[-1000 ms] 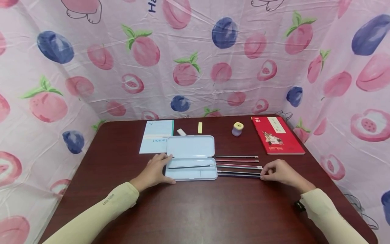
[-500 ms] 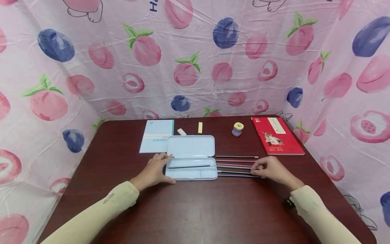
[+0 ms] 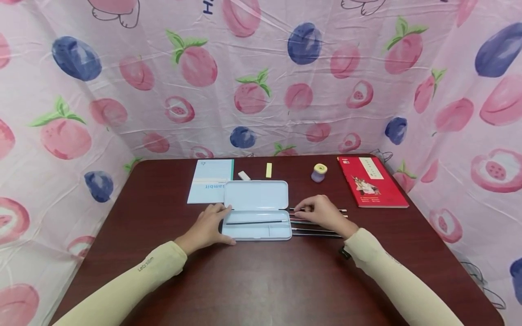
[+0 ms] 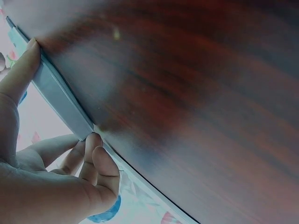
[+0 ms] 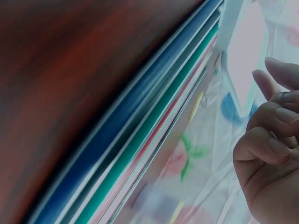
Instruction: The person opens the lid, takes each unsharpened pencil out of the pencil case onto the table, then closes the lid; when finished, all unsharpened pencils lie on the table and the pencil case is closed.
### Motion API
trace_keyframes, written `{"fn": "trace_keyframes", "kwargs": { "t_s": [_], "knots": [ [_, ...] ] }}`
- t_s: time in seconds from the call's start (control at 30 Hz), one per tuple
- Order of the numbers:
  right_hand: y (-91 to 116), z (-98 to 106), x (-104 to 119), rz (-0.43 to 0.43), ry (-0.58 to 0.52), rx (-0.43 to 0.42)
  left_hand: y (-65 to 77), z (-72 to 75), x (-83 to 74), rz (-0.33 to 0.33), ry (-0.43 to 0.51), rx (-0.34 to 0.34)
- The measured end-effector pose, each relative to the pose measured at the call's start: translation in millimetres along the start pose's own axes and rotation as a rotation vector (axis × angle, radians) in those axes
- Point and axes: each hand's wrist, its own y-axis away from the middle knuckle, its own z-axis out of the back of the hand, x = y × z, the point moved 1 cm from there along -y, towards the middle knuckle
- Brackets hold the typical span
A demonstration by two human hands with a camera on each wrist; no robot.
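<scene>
Dark table [image 3: 261,280], left fingers [image 3: 218,208] pinching case [image 3: 255,195], right fingers [image 5: 273,116] loosely bent near pencils [image 5: 140,144], red book [image 3: 371,181] in head view only

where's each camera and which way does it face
Head: on the head, faces forward and down at the open pencil case and pencils; left hand, right hand and sleeves show.
Left wrist: on that wrist, faces the pencil case's end and table; left hand lower left.
Right wrist: on that wrist, faces along the pencils toward the case; right hand at right.
Shared: head and right wrist both show the pencils.
</scene>
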Motion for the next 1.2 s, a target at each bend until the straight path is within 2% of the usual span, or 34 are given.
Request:
{"fn": "trace_keyframes", "kwargs": {
  "t_s": [0.27,0.6,1.03,1.2],
  "knots": [
    [-21.3,-24.2,16.7,0.014,0.104,0.07,-0.5,-1.3,0.2,0.004,-0.001,-0.007],
    [-26.1,-34.3,27.2,0.006,0.254,0.122,0.6,-1.3,-0.3,0.013,0.005,-0.003],
    [-32.5,-29.3,20.3,-0.009,0.131,0.225,-1.1,-0.2,0.5,0.008,0.001,0.007],
    [-35.1,-27.6,20.3,-0.007,0.155,0.229,-1.2,-0.5,0.7,0.007,0.0,0.005]
  ]
}}
